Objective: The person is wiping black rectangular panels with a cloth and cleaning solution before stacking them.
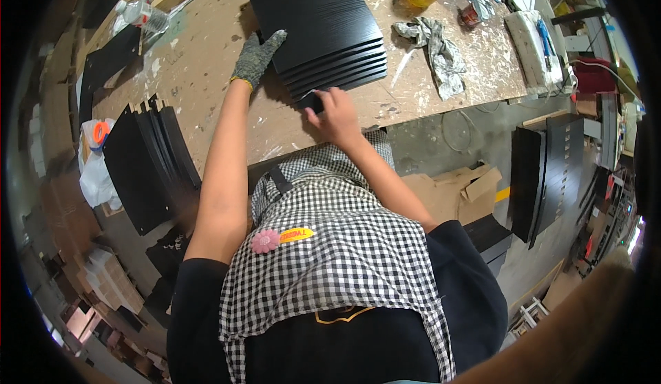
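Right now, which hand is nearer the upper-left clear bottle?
Left. The left hand is right of the clear bottle, touching the stacked black panels; the right hand is farther right, at their near edge.

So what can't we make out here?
Head view, black panel stack: far edge cut off by the picture's top.
Head view, right hand: the hand itself hides what, if anything, it grips.
Head view, brown shape at lower right: too blurred to identify.
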A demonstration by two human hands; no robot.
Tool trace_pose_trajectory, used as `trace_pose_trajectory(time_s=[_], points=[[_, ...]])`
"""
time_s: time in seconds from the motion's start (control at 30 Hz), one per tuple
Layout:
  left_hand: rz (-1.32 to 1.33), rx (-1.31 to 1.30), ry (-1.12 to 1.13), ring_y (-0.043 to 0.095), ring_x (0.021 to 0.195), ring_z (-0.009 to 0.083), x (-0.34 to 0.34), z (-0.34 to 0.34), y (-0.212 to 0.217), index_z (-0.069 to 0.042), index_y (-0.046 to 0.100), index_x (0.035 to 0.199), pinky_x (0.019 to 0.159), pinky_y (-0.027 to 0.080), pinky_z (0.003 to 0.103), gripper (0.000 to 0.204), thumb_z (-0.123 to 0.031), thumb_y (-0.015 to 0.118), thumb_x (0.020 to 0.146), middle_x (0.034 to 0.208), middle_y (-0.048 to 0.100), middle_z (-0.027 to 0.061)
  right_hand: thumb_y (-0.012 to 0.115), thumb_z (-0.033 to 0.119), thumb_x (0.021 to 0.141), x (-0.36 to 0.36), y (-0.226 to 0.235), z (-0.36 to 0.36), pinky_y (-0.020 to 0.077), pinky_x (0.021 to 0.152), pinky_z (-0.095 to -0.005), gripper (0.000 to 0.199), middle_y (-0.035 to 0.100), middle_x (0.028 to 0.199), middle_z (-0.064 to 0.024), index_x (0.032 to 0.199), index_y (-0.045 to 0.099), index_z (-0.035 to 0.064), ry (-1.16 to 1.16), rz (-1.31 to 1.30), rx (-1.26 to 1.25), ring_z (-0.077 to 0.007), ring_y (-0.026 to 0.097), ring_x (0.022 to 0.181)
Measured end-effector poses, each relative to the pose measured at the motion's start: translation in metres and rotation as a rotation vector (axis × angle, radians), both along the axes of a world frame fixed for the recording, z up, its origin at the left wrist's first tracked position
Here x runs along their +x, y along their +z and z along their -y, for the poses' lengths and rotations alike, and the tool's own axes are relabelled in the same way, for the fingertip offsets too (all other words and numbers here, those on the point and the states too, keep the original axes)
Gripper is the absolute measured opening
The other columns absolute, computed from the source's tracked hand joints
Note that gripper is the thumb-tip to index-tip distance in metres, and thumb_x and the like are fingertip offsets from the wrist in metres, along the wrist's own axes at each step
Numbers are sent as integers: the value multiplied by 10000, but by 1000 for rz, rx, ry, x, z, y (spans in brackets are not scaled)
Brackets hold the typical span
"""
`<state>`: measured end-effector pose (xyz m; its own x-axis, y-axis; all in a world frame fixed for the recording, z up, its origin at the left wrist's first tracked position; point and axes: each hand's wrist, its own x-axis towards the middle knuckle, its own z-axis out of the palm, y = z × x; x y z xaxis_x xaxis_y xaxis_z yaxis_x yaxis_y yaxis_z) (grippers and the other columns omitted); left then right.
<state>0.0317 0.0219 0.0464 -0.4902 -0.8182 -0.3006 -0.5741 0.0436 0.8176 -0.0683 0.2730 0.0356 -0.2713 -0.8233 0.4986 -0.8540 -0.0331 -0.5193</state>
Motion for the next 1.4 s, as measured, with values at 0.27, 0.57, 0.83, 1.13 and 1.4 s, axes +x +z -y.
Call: trace_pose_trajectory(time_s=[0.27,0.57,0.83,1.13,1.4], points=[[-2,-14,15,485,1353,363,0,2,-2,82,379,1469,1128,381,381,1105,-712,693,767,1448,495,273,776,254,832,-144,1,-46,499,764,-442,388,594,951,-185,1047,616,-27,-573,58,13,-371,607,874],[-53,-19,3,512,1328,356,-1,-6,9,76,410,1452,1116,393,387,1049,-683,695,786,1417,533,255,784,242,779,-92,4,-43,489,748,-454,393,598,955,-174,1028,623,-16,-519,-4,78,-367,603,849],[21,-107,36,571,1263,334,1,-2,-4,67,496,1397,1079,420,374,926,-654,661,840,1352,598,232,744,269,747,6,1,-10,454,755,-421,392,571,937,-142,1008,604,12,-127,-96,193,-312,581,852],[-78,-61,28,607,1205,303,3,-5,3,54,543,1358,1044,444,372,840,-605,678,855,1306,636,201,745,240,743,24,10,11,442,801,-390,419,532,941,-125,1057,609,0,122,-93,93,-296,541,888],[-61,4,25,472,1360,383,1,4,-11,110,356,1469,1133,372,394,1133,-708,700,766,1438,490,299,752,253,787,-30,13,-16,472,725,-428,401,573,931,-158,1051,613,-16,-253,4,87,-336,583,842]])
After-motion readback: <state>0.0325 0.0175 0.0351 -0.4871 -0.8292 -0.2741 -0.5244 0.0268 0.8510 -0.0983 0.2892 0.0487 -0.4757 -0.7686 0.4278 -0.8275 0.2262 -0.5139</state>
